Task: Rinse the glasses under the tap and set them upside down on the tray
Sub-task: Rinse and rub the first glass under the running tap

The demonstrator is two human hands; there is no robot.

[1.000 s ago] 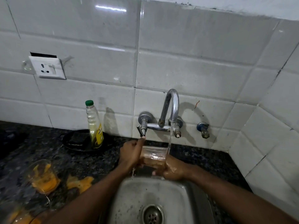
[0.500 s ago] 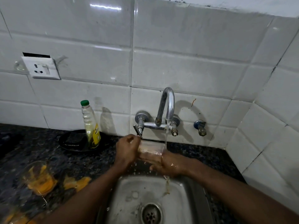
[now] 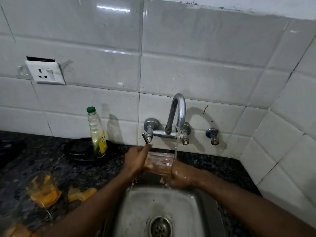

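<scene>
With its thumb now raised toward the tap [image 3: 177, 113], the left hand [image 3: 136, 159] and right hand [image 3: 179, 175] grip the glass [image 3: 159, 161] beneath it; rotate it steadily.

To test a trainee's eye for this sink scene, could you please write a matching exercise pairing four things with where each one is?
Things
1. clear glass
2. bottle
3. stained glass
4. socket

Places
A. on the tiles, left of and above the tap
B. on the counter, left of the sink
C. under the running water, over the sink
D. standing on a dark dish by the wall

Pairs: 1-C, 2-D, 3-B, 4-A
</scene>
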